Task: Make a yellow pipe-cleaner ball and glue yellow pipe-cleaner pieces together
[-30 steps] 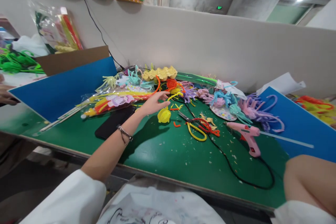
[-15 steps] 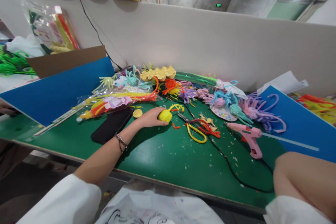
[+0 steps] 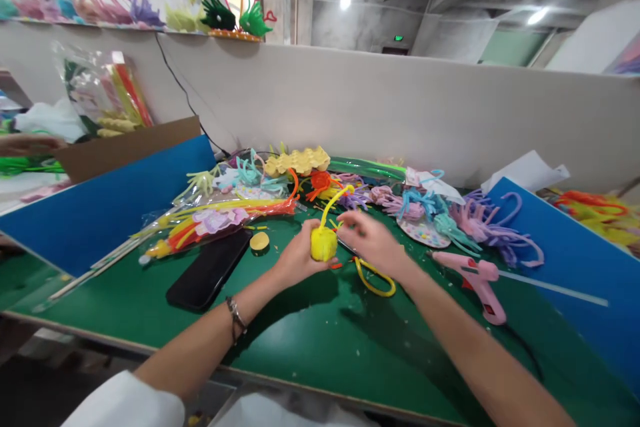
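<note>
My left hand (image 3: 297, 258) is closed around a yellow fuzzy craft piece (image 3: 324, 245) with a rounded body and a curved yellow stem standing up from it. Just right of that stem is my right hand (image 3: 373, 243), slightly blurred, its bent fingers apart with nothing visible between them. Below it lie scissors with a yellow handle loop (image 3: 375, 280); the rest of them is mostly covered by the hand. A small round yellow disc (image 3: 259, 241) rests on the green table (image 3: 310, 333) to the left of my left hand.
A black phone (image 3: 207, 273) and a bag of pipe cleaners (image 3: 220, 217) lie left. At right is a pink glue gun (image 3: 475, 273) with its cord. Coloured fuzzy pieces (image 3: 415, 203) line the back. Blue boards (image 3: 115, 203) flank the table; another person's hand (image 3: 30, 145) shows far left.
My right hand has come in from the right edge to beside the yellow piece. My left hand has turned the piece so its stem points upward. The view has tilted up.
</note>
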`<state>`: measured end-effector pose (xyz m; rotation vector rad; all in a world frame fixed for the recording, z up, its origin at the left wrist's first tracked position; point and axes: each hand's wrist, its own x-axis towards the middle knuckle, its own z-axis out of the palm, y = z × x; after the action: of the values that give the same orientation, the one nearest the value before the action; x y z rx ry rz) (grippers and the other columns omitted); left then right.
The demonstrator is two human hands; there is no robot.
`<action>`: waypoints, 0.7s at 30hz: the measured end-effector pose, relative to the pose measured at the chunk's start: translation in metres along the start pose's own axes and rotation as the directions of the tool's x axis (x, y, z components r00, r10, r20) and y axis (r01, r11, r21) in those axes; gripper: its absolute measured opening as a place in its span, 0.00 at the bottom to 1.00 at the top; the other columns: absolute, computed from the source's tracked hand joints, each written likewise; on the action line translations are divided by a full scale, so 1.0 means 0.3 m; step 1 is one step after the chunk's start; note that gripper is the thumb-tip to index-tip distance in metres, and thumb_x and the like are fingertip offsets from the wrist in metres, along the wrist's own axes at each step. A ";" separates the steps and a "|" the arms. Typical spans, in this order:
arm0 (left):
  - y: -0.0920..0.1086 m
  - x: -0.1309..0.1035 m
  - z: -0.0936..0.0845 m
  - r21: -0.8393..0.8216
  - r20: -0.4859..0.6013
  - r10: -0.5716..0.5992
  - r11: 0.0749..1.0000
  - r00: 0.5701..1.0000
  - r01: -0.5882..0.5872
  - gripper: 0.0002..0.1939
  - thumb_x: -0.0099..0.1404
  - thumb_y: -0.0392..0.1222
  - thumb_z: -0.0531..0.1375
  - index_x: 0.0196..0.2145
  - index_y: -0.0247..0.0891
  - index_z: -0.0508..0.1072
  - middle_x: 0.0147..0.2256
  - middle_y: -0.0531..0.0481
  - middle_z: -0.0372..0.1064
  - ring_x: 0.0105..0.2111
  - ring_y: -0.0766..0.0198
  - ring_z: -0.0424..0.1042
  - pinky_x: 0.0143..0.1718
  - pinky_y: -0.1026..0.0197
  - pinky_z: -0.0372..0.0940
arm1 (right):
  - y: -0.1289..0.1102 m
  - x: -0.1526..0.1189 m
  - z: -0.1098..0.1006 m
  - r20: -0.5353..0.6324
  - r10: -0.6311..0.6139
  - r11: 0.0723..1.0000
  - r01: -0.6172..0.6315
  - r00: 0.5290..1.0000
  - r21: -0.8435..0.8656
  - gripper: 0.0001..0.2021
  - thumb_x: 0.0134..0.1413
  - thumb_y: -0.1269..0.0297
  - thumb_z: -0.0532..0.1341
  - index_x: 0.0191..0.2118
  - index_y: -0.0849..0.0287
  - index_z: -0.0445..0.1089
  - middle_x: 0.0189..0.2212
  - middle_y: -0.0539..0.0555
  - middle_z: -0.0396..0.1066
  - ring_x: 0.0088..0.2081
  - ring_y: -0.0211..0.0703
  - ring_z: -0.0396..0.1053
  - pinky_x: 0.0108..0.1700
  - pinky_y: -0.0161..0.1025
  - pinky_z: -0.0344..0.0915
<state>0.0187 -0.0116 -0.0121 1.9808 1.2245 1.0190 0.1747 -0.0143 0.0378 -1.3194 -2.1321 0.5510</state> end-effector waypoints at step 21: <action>-0.094 -0.185 -0.310 0.775 -0.326 -0.464 0.367 0.824 0.514 0.28 0.59 0.50 0.48 0.52 0.29 0.59 0.46 0.30 0.58 0.46 0.44 0.64 0.39 0.51 0.63 | 0.027 -0.057 0.180 0.141 0.105 0.986 -0.122 0.984 0.113 0.12 0.45 0.60 0.57 0.35 0.62 0.64 0.34 0.55 0.67 0.36 0.43 0.65 0.40 0.40 0.60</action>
<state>-0.0884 -0.0426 -0.0016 1.9309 2.5039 0.0899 0.1510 -0.0287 -0.0121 -1.3763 -2.1017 0.8242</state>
